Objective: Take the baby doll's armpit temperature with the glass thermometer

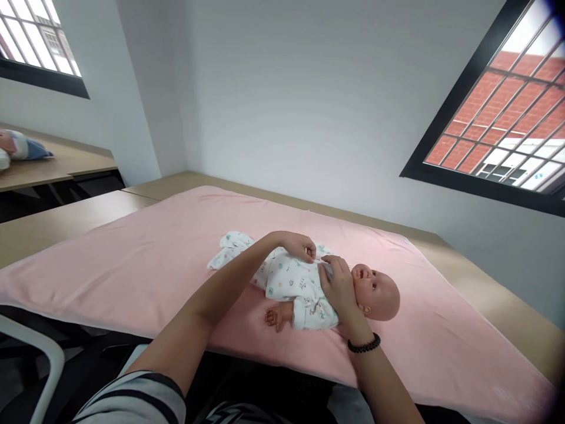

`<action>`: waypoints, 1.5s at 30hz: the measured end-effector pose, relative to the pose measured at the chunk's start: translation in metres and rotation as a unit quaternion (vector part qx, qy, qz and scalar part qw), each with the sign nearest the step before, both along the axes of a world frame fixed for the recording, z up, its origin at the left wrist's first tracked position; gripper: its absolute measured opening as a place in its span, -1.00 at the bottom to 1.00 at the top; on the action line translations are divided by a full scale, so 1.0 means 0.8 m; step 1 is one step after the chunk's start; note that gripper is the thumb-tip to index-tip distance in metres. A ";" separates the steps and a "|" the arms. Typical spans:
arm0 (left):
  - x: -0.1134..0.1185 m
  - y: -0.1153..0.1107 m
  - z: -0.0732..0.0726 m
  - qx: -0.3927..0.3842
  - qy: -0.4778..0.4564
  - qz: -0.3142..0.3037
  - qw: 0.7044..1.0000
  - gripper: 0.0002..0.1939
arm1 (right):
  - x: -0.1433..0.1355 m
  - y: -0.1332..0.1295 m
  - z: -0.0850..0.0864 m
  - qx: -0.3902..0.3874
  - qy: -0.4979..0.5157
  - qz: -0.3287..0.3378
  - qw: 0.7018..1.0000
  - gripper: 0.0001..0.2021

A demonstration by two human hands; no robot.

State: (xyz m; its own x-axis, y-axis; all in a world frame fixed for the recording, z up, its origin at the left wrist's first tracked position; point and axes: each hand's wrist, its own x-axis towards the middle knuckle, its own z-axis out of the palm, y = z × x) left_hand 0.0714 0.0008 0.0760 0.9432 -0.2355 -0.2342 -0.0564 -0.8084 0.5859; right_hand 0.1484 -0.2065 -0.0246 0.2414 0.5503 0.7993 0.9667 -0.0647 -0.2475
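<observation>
Doll [335, 288] lies mid-mat [132, 265], head at three o'clock. Left hand [300, 244] pinches its romper [295, 282] at the chest; right hand [339, 285], fingers narrowed, presses there too, just beside it.

Soft, even daylight is filling the room, and the scene is reading as bright without harshness. Two windows are supplying it: the left window [37, 41] is blowing out to near white, while the right window [507, 112] is keeping detail in the brick outside, though its lower panes are glaring. The white wall [286, 100] is shading gently from pale grey to brighter patches. Shadows are staying faint and diffuse under the left hand [300, 244] and right hand [338, 285] on the pink blanket [132, 259]. Wide-angle distortion is tilting and bending the window frames, the corners are darkening slightly, and focus is holding fairly sharp at centre.
</observation>
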 end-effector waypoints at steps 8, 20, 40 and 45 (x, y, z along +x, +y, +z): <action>-0.006 0.035 0.001 0.013 0.063 0.015 0.998 -0.74 | -0.020 0.031 0.028 -0.159 -0.152 0.067 0.973 -0.78; -0.009 0.030 0.005 0.050 0.067 -0.010 0.996 -0.81 | -0.019 0.049 0.013 -0.145 -0.098 0.055 0.983 -0.83; -0.025 -0.017 0.020 0.207 -0.019 0.044 0.977 -0.82 | -0.030 0.048 0.008 -0.100 -0.051 0.005 0.994 -0.90; -0.027 -0.020 0.020 0.218 -0.014 0.050 0.975 -0.79 | -0.031 0.047 0.009 -0.092 -0.018 -0.006 0.996 -0.93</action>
